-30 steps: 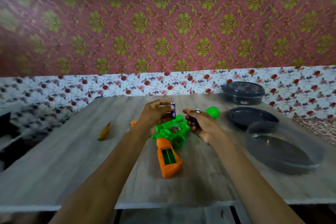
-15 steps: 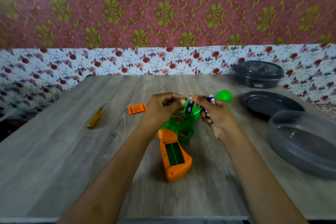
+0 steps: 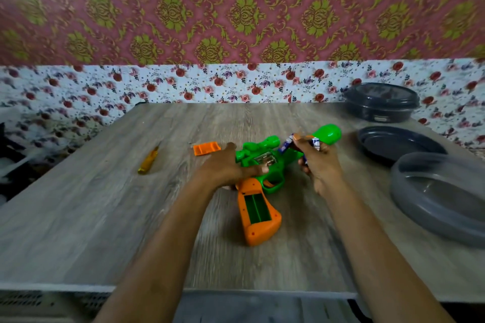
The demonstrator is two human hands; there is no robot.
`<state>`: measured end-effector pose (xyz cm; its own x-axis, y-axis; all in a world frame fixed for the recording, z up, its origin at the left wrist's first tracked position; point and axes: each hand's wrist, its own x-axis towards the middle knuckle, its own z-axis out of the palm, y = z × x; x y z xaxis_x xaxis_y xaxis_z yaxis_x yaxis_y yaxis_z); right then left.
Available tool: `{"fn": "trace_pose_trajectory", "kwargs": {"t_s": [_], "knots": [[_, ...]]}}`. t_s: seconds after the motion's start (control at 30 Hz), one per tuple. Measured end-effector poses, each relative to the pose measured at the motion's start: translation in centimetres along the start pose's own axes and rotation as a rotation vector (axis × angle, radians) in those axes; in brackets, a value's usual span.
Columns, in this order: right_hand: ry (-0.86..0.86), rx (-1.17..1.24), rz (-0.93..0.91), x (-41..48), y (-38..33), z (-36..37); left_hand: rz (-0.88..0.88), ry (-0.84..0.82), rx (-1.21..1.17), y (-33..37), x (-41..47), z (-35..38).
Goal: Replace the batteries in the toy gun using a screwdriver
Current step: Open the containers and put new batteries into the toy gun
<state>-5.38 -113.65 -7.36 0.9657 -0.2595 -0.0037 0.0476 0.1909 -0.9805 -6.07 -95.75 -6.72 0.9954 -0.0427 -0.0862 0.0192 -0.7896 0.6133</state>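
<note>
Toy gun [image 3: 278, 173] glossy green-orange plastic, right hand [image 3: 319, 165] pinching cylindrical batteries [image 3: 286, 144]

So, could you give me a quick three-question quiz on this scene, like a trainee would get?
1. True or false: the battery compartment in the toy gun's orange handle is open and empty.
2. Which hand holds the batteries? A: left. B: right.
3. Fill in: the orange battery cover lies between the toy gun and the yellow ____.
Key: 1 true; 2 B, the right hand; 3 screwdriver.
</note>
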Motion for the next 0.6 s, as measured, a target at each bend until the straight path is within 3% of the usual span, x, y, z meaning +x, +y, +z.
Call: {"fn": "trace_pose_trajectory", "kwargs": {"t_s": [0.2,0.47,0.6], "knots": [[-0.132,-0.16,-0.033,0.0,0.9,0.3,-0.036,0.023,-0.393,-0.2,0.6,1.0],[-0.118,-0.047,-0.032,-0.1,1.2,0.7,-0.097,0.116,-1.096,0.5,0.6,1.1],[-0.107,-0.001,-0.054,0.1,1.3,0.7,-0.087,0.057,-1.19,0.6,0.8,1.0]]}}
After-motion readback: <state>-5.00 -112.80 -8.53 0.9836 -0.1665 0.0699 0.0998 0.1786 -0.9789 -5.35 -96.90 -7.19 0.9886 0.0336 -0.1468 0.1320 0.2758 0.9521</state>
